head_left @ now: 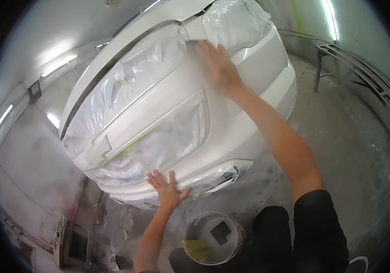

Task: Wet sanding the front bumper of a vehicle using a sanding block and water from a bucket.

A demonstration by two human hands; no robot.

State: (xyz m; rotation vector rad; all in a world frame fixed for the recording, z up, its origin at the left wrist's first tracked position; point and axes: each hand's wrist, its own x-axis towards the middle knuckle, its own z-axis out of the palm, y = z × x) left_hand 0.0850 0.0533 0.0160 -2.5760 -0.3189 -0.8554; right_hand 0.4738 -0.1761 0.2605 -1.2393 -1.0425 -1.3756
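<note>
A white car rear (236,113) fills the middle of the view, its windows and other parts masked with clear plastic film (147,63). Up near the masked rear window, my right hand (220,73) presses a dark grey piece of sandpaper (191,43) against the white body panel; its edge shows past my fingers. Lower down, my left hand (167,193) rests with fingers spread on the rear bumper, holding nothing. Between my knees stands a clear bucket (236,232) of cloudy liquid. In it are a yellow-green sponge (197,250) and a dark sheet piece (221,233).
A metal rack (340,52) stands by the right wall. Along the left side, tube lights (58,65) run on the pale wall. A framed stand (80,245) and odd items sit at lower left. Wet-looking grey floor (331,132) surrounds the car.
</note>
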